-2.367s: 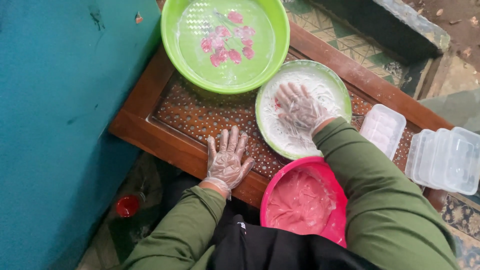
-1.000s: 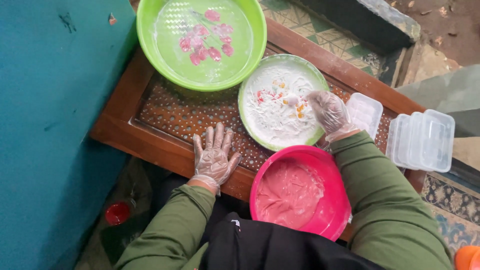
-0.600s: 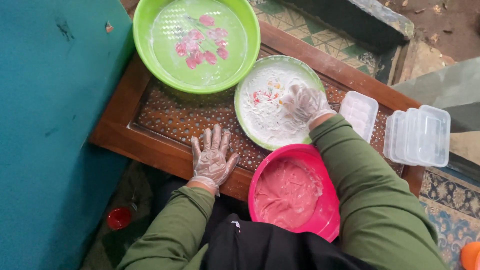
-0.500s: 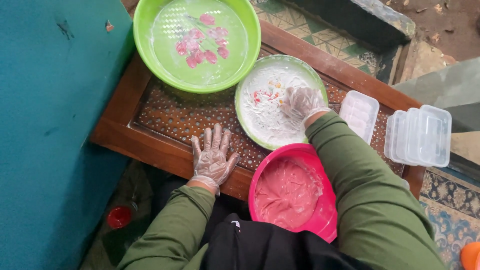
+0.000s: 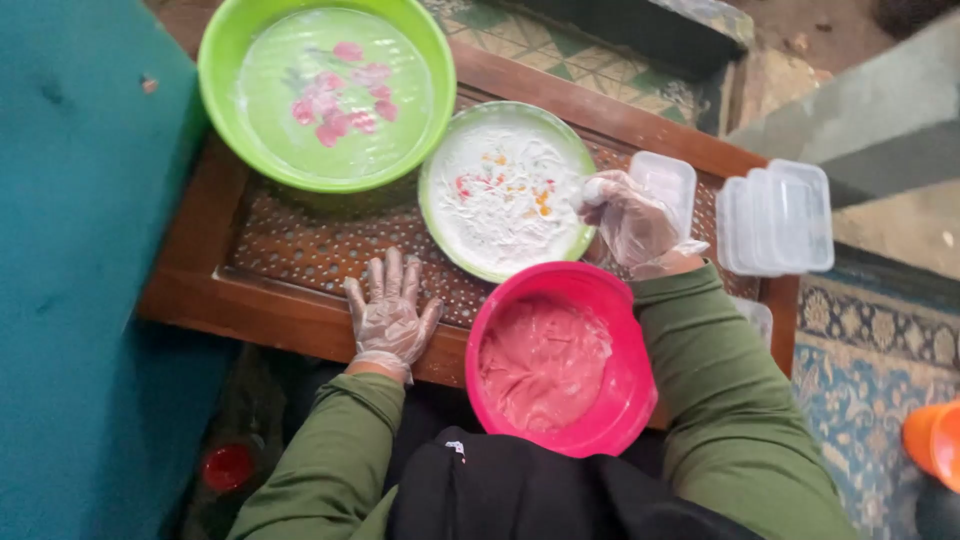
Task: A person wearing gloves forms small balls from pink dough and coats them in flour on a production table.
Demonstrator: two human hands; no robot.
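Observation:
My left hand (image 5: 390, 312), in a thin clear plastic glove, lies flat with fingers spread on the wooden table (image 5: 250, 310). My right hand (image 5: 632, 222), also gloved, is at the right rim of a green plate (image 5: 505, 190) dusted with white flour, and its fingers pinch a small white floured piece. A pink bowl (image 5: 555, 360) of pink dough sits on my lap edge below the plate. A large green basin (image 5: 325, 90) of water holds several pink pieces.
Clear plastic food boxes (image 5: 778, 215) and one more clear box (image 5: 665, 185) lie at the table's right end. A teal sofa (image 5: 80, 250) stands on the left. A patterned rug (image 5: 870, 350) and an orange object (image 5: 935, 440) are at the right.
My right hand has drawn back from the middle of the floured plate to its right rim, now pinching a small white piece. My left hand has stayed flat on the table.

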